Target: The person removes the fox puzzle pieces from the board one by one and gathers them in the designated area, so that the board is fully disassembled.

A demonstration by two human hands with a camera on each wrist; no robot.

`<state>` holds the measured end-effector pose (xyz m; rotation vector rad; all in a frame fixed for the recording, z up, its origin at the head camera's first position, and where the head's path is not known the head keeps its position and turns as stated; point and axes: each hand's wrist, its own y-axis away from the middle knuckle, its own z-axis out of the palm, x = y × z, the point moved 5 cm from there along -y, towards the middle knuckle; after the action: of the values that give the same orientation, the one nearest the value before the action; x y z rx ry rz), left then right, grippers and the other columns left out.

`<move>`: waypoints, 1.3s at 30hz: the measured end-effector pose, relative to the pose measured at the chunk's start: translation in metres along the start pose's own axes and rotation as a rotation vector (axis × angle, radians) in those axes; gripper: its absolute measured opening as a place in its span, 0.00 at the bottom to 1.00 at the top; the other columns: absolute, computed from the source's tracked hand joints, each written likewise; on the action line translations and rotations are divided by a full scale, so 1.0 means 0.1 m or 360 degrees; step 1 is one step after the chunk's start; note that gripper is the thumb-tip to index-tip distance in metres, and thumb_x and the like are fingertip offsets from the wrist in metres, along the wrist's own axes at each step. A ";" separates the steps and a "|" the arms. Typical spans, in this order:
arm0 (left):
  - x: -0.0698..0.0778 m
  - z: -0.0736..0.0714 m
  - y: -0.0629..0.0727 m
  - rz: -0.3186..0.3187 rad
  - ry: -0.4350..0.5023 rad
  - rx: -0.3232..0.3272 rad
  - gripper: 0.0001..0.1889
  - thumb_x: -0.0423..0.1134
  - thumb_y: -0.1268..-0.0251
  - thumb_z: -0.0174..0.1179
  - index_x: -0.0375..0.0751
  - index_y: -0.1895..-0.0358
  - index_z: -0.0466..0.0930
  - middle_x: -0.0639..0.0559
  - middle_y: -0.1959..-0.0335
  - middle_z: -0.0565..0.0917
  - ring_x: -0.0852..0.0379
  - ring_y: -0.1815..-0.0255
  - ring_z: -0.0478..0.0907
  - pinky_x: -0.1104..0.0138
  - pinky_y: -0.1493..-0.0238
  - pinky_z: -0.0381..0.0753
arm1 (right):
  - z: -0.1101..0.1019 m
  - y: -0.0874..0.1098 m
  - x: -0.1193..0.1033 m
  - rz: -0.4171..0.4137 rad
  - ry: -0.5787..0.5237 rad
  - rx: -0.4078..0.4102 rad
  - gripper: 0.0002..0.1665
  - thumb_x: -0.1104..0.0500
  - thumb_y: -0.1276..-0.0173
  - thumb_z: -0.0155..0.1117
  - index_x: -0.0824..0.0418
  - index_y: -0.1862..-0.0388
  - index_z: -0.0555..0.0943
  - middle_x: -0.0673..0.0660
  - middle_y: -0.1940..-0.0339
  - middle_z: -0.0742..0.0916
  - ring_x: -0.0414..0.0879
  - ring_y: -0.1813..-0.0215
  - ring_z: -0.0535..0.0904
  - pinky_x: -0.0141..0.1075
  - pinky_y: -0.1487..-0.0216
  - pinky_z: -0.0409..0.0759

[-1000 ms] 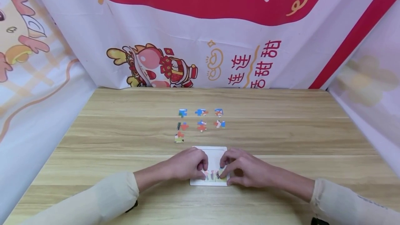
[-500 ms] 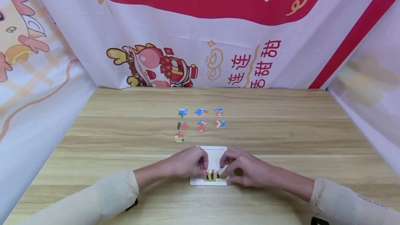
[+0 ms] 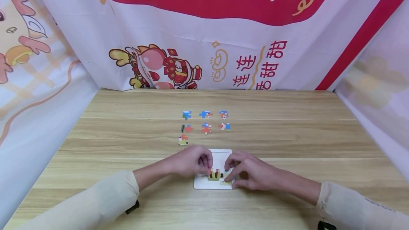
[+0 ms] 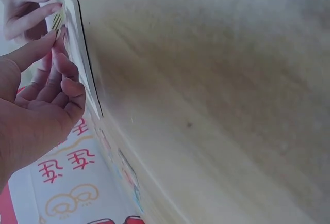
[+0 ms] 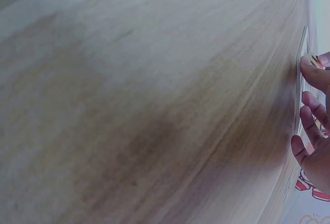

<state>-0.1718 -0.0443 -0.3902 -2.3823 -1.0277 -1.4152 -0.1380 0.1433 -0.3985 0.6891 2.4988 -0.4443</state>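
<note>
My left hand (image 3: 191,159) pinches a yellow puzzle piece with dark stripes (image 3: 214,175) between thumb and forefinger, over a white puzzle tray (image 3: 219,156). In the left wrist view the same striped piece (image 4: 56,21) stands tilted between the fingertips, the other fingers curled. My right hand (image 3: 247,171) rests at the tray's near right corner, its thumb on the edge and its fingertips on a pale yellow piece (image 3: 226,183) lying in the tray, partly hidden by the fingers. In the right wrist view, a hand with bent fingers (image 5: 315,164) shows at the tray's edge.
Beyond the tray several loose pieces lie in rows, such as a blue and green piece (image 3: 186,115), a blue and orange piece (image 3: 206,128) and a yellow and orange piece (image 3: 183,140). The wooden table (image 3: 287,130) ends at a printed curtain (image 3: 217,31).
My left hand has moved slightly up and away with the striped piece, which has shifted left and away from the tray's near edge. My right hand stays where it was.
</note>
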 end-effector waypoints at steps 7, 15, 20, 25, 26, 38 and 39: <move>0.00 -0.18 -0.03 0.0019 0.0005 0.0082 0.06 0.25 0.36 0.68 0.38 0.66 0.82 0.55 0.70 0.81 0.62 0.69 0.76 0.71 0.63 0.79 | -0.01 0.00 0.01 0.0028 -0.0013 -0.0016 0.11 0.56 0.40 0.81 0.51 0.57 0.93 0.48 0.52 0.85 0.39 0.50 0.77 0.35 0.47 0.79; -0.07 -0.42 -0.14 0.0030 -0.0055 0.0266 0.05 0.26 0.34 0.69 0.39 0.64 0.84 0.53 0.69 0.83 0.60 0.68 0.78 0.70 0.63 0.80 | 0.00 0.00 0.02 0.0026 -0.0021 -0.0017 0.11 0.56 0.39 0.81 0.51 0.57 0.93 0.48 0.52 0.84 0.38 0.50 0.76 0.35 0.46 0.79; -0.17 -0.52 -0.21 -0.0030 -0.0079 0.0360 0.04 0.27 0.34 0.68 0.38 0.64 0.84 0.52 0.68 0.83 0.59 0.67 0.78 0.69 0.63 0.81 | 0.01 0.00 0.02 -0.0005 -0.0001 0.0002 0.11 0.56 0.40 0.81 0.51 0.57 0.93 0.48 0.52 0.84 0.39 0.51 0.76 0.35 0.46 0.79; -0.24 -0.60 -0.27 -0.0052 -0.0111 0.0405 0.05 0.26 0.34 0.68 0.38 0.66 0.83 0.51 0.69 0.83 0.58 0.68 0.78 0.67 0.64 0.80 | 0.01 0.01 0.01 -0.0028 0.0010 0.0018 0.11 0.56 0.40 0.81 0.51 0.57 0.93 0.48 0.53 0.84 0.38 0.51 0.76 0.35 0.47 0.79; -0.25 -0.61 -0.29 -0.0055 -0.0126 0.0412 0.06 0.26 0.34 0.68 0.39 0.66 0.83 0.51 0.70 0.83 0.58 0.68 0.77 0.67 0.64 0.79 | 0.01 0.01 0.01 -0.0036 0.0013 0.0023 0.11 0.56 0.40 0.81 0.51 0.57 0.93 0.48 0.53 0.84 0.38 0.51 0.76 0.35 0.47 0.79; -0.31 -0.63 -0.44 -0.0109 -0.0298 0.0402 0.06 0.27 0.36 0.68 0.39 0.69 0.83 0.52 0.73 0.82 0.59 0.71 0.77 0.69 0.66 0.79 | 0.01 0.01 0.00 -0.0042 -0.0001 0.0024 0.11 0.56 0.39 0.81 0.51 0.57 0.93 0.48 0.52 0.84 0.38 0.51 0.76 0.34 0.47 0.79; -0.31 -0.63 -0.45 -0.0114 -0.0311 0.0407 0.06 0.27 0.36 0.68 0.39 0.69 0.83 0.52 0.73 0.82 0.59 0.72 0.77 0.69 0.67 0.79 | 0.01 0.01 0.00 -0.0043 0.0000 0.0023 0.11 0.56 0.39 0.81 0.51 0.57 0.93 0.48 0.52 0.84 0.39 0.51 0.76 0.34 0.46 0.79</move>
<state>-0.2549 -0.0558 -0.3909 -2.3474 -1.2686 -1.0138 -0.1376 0.1439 -0.3994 0.6619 2.5099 -0.4729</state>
